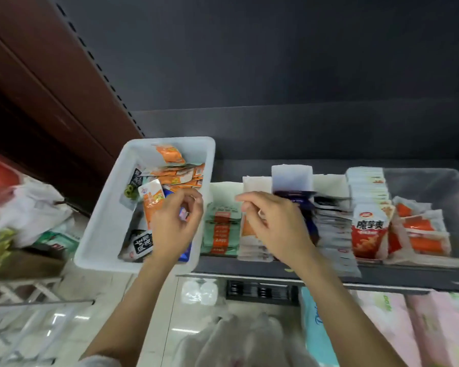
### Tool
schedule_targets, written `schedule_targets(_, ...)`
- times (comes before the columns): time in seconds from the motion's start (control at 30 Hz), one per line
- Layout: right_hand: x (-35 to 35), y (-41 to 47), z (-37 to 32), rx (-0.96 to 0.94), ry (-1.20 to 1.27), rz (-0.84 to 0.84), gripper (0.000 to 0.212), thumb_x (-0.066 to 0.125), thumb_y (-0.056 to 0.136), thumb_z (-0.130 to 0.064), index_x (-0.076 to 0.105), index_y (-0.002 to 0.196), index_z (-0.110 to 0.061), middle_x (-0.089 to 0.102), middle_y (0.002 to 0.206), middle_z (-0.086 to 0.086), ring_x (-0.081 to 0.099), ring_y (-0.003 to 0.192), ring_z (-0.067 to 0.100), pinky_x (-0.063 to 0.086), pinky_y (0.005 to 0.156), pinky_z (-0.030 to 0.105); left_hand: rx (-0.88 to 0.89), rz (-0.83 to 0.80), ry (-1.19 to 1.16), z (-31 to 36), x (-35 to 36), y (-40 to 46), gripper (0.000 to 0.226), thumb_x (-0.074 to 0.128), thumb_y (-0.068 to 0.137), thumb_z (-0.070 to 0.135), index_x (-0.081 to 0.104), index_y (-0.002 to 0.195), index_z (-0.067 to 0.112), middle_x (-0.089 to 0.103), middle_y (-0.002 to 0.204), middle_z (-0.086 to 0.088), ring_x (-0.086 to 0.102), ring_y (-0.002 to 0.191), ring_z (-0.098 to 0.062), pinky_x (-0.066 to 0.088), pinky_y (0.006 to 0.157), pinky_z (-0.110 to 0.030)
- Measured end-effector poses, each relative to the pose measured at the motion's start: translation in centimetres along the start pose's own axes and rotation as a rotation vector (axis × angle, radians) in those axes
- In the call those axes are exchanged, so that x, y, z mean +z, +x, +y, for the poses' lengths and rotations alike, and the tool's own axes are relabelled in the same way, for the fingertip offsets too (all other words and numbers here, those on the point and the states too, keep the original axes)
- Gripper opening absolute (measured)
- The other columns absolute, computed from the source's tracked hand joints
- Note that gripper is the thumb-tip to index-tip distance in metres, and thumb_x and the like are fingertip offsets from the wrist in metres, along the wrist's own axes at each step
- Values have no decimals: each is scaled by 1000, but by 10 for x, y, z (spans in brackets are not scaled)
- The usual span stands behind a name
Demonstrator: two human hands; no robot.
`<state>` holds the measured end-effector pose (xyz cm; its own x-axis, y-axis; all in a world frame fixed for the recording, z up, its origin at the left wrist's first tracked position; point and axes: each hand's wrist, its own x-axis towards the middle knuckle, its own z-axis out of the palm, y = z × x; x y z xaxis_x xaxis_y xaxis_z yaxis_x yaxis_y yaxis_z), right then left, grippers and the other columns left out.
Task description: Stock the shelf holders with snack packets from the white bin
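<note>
Open shelf (276, 144) behind packed holders (292, 176)

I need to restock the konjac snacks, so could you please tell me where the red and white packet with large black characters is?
In the head view, the red and white packet stands upright right of centre on the shelf, fronting its row.

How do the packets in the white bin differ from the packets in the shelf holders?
The bin packets lie loose and mixed, pointing every way; the holder packets stand in tidy rows, sorted by kind. The white bin is partly bare inside; the holders look nearly full. Both hold small orange and white packets.
</note>
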<state>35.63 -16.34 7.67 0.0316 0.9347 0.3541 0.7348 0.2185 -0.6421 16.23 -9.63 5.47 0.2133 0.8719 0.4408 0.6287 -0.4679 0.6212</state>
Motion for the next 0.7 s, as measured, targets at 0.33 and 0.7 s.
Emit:
schedule_targets(0.33, 189, 63, -66, -97, -191, -513, 34, 49, 93, -13, 55, 127, -14, 57, 127, 4, 54, 113, 22, 46, 96, 42, -436, -466, 501, -166, -72, -1, 57, 63, 86, 35, 43, 134, 11, 55, 121, -11, 59, 103, -29, 47, 82, -41)
schedule_targets(0.7, 265, 76, -54, 163, -481, -790, 76, 55, 91, -43, 12, 151, -26, 2, 159, -5, 3, 146, 19, 7, 117, 51, -241, -634, 604, -195, -85, 38, 40, 46, 87, 1, 42, 126, 9, 66, 101, -13, 65, 90, -32, 50, 71, -37)
